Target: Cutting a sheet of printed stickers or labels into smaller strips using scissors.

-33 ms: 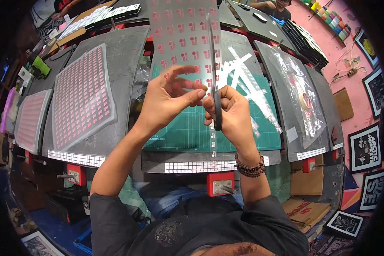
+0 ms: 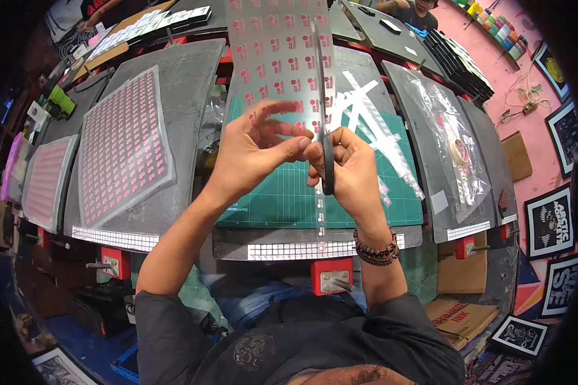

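My left hand [image 2: 245, 153] is closed in a pinch on a translucent sheet [image 2: 268, 56] printed with rows of small red marks. Its curled fingers show through the sheet, which rises away from me past the top of the view. In my right hand [image 2: 354, 168] is a pair of scissors [image 2: 328, 163] with a dark handle. A long blade points away from me along the sheet's right side; the other blade cannot be made out. A narrow printed strip [image 2: 320, 212] hangs below the hands over the green cutting mat [image 2: 273, 199]. My fingertips nearly meet.
White cut strips [image 2: 380, 138] lie on the mat's right side. Another printed sheet [image 2: 122, 147] rests on the left board, a smaller one [image 2: 48, 179] beyond it. On the right board are a clear plastic bag [image 2: 443, 122] and a tape roll [image 2: 458, 151]. People are at the far side.
The printed sheet has shifted slightly, its red marks now a little lower and farther right. Both hands and the scissors stay almost where they were.
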### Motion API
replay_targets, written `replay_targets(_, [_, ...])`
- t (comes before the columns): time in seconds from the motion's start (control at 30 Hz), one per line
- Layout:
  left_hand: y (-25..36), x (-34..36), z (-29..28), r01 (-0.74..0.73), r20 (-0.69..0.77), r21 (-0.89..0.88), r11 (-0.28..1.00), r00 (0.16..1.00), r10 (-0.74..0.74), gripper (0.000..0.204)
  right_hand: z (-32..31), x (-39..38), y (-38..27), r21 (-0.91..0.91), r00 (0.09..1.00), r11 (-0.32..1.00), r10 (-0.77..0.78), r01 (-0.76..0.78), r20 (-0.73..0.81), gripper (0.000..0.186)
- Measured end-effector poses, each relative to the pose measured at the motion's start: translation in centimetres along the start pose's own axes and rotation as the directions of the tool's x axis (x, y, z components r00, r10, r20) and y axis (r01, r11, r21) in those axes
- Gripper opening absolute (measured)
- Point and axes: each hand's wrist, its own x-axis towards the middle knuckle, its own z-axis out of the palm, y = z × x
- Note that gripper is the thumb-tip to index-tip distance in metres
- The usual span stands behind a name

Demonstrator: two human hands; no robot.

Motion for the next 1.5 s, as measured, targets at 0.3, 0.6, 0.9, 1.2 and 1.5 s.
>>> replay_targets(0.3, [0.0, 0.1, 0.1, 0.043, 0.023, -0.035, 0.998, 0.999, -0.042, 0.058, -0.6, 0.4, 0.1, -0.058, 1.0, 0.998, -0.009, 0.008, -0.009, 0.036])
replay_targets(0.6, [-0.2, 0.2, -0.1, 0.096, 0.058, -0.089, 0.991, 0.994, -0.091, 0.053, -0.8, 0.4, 0.2, -0.04, 1.0, 0.999, 0.004, -0.005, -0.025, 0.037])
replay_targets(0.9, [-0.6, 0.0, 0.2, 0.1, 0.107, -0.063, 0.993, 0.99, -0.093, 0.05, -0.7, 0.8, -0.7, -0.025, 0.999, 0.999, -0.029, 0.028, -0.032, 0.035])
replay_targets(1.2, [-0.3, -0.1, 0.4, 0.136, 0.122, -0.116, 0.984, 0.985, -0.122, 0.051, -0.8, 0.7, -0.8, -0.016, 0.998, 0.998, -0.056, 0.055, -0.04, 0.031])
replay_targets(1.5, [-0.5, -0.1, 0.2, 0.141, 0.115, -0.068, 0.988, 0.984, -0.133, 0.051, -0.8, 0.9, -0.7, -0.032, 0.997, 0.998, -0.055, 0.054, -0.046, 0.03])
